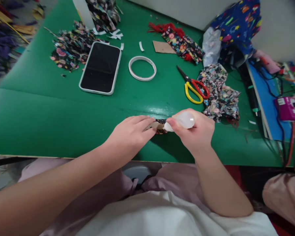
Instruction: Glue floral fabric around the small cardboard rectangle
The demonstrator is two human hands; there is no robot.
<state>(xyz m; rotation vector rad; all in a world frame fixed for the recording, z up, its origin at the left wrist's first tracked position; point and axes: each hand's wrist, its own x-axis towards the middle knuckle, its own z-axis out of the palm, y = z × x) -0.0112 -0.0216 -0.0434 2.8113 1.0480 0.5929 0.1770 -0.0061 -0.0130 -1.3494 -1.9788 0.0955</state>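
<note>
Near the front edge of the table lies a small cardboard strip with dark floral fabric (159, 126) around it. My left hand (130, 132) holds its left end, thumb on the near side and fingers on the far side; part of the strip is hidden beneath them. A translucent white squeeze bottle (185, 120) is gripped in my right hand (199, 131). The bottle is tilted, its tip pointing left and touching or just above the strip's brown surface. Beyond my right hand are scissors (193, 88) with one red and one yellow handle.
A phone (101, 67) lies left of a white tape roll (142, 68). Floral scraps (71, 46) are heaped at the back left. Crumpled floral fabric (218, 95), a brown cardboard piece (164, 47) and a blue folder (270, 98) with cables are on the right.
</note>
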